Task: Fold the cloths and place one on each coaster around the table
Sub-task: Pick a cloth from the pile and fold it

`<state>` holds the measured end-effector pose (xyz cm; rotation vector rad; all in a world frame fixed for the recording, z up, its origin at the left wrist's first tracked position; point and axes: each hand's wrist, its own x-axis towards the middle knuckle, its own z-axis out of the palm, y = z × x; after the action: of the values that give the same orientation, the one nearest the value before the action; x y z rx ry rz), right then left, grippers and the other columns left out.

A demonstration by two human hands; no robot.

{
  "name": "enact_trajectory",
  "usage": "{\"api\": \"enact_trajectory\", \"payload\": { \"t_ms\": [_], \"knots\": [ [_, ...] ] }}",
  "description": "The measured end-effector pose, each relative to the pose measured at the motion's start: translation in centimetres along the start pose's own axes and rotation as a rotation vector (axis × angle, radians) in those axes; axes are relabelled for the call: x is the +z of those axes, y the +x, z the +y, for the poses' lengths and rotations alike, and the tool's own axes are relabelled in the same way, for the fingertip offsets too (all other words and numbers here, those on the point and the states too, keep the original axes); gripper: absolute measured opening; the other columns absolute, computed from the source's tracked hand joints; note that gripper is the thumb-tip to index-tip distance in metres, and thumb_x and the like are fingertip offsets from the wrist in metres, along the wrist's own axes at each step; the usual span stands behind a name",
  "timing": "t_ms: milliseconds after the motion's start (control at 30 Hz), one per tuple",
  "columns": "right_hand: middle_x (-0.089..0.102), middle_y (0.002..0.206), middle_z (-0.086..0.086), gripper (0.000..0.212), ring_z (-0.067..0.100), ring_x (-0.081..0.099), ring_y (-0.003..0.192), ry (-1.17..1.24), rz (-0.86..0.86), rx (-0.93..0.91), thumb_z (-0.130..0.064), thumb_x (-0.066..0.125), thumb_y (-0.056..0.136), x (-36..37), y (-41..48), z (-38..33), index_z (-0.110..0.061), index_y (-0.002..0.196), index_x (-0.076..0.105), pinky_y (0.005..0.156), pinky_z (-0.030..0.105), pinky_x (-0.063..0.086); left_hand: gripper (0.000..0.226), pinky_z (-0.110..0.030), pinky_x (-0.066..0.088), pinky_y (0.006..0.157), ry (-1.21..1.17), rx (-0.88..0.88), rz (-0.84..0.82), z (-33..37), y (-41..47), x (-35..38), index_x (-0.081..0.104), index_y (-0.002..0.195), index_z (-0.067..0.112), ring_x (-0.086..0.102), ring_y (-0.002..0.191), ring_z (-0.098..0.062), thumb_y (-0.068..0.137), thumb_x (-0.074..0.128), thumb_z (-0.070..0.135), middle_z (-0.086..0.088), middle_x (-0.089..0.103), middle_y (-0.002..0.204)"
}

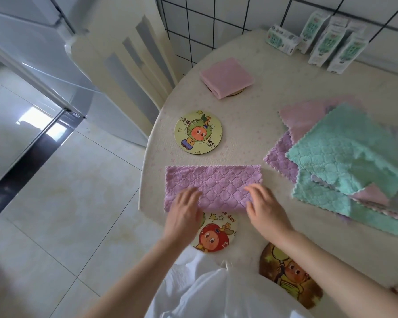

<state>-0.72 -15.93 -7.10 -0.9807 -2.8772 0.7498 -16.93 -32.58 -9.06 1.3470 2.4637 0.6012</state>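
A purple quilted cloth (213,183), folded in half into a long rectangle, lies near the table's front edge. My left hand (185,213) rests flat on its near left part. Over its near right part my right hand (265,208) lies with fingers extended. Just beneath my hands sits a round coaster with a red cartoon figure (216,235), partly covered by my left hand. A yellow-green coaster (198,132) lies bare beyond the cloth. Farther back a folded pink cloth (226,77) covers another coaster (236,92). A brownish coaster (290,274) lies under my right forearm.
A pile of unfolded teal, pink and purple cloths (349,157) lies to the right on the cream table (246,115). Several white-green cartons (326,40) stand at the back by the tiled wall. A cream chair (129,65) is tucked at the left; the floor is tiled.
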Motion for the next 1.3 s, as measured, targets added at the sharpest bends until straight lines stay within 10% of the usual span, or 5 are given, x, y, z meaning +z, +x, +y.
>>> {"api": "enact_trajectory", "payload": {
  "t_ms": [167,567,1133,1300],
  "knots": [
    [0.052,0.136,0.009,0.065,0.026,0.048,0.127,-0.249,-0.060,-0.251,0.007,0.056,0.071,4.1,-1.9,-1.9,-0.007,0.134,0.049,0.106,0.036,0.035,0.061,-0.045,0.019,0.116,0.179,0.213,-0.234,1.2,-2.6,3.0,0.028,0.148,0.017,0.015,0.145,-0.023,0.089,0.035,0.033,-0.001,0.022,0.156],
    [0.061,0.122,0.009,0.073,0.026,0.060,0.110,-0.394,-0.167,-0.187,0.010,0.077,0.054,1.7,-4.6,2.4,-0.006,0.122,0.059,0.089,0.036,0.053,0.072,-0.057,0.004,0.114,0.270,-0.120,-0.174,-2.7,-6.5,1.3,0.026,0.149,0.017,0.019,0.144,-0.022,0.087,0.060,0.031,-0.001,0.024,0.156],
    [0.057,0.082,0.005,0.043,0.027,0.054,0.073,-0.472,-0.111,-0.199,0.009,0.074,0.055,0.8,-1.3,0.2,-0.011,0.090,0.057,0.063,0.039,0.045,0.066,-0.055,-0.002,0.115,0.302,-0.138,-0.188,-3.8,-5.0,0.9,0.021,0.150,0.018,0.011,0.146,-0.020,0.093,0.022,0.050,0.001,0.016,0.157],
    [0.058,0.083,0.001,0.030,0.020,0.051,0.074,-0.234,-0.074,-0.308,0.008,0.062,0.067,-0.4,-3.3,-1.0,-0.012,0.089,0.061,0.062,0.031,0.048,0.068,-0.057,-0.001,0.115,0.261,-0.053,-0.135,-1.9,-3.8,0.8,0.019,0.150,0.020,0.008,0.146,-0.026,0.092,0.046,0.043,0.001,0.015,0.157]
  ]
}}
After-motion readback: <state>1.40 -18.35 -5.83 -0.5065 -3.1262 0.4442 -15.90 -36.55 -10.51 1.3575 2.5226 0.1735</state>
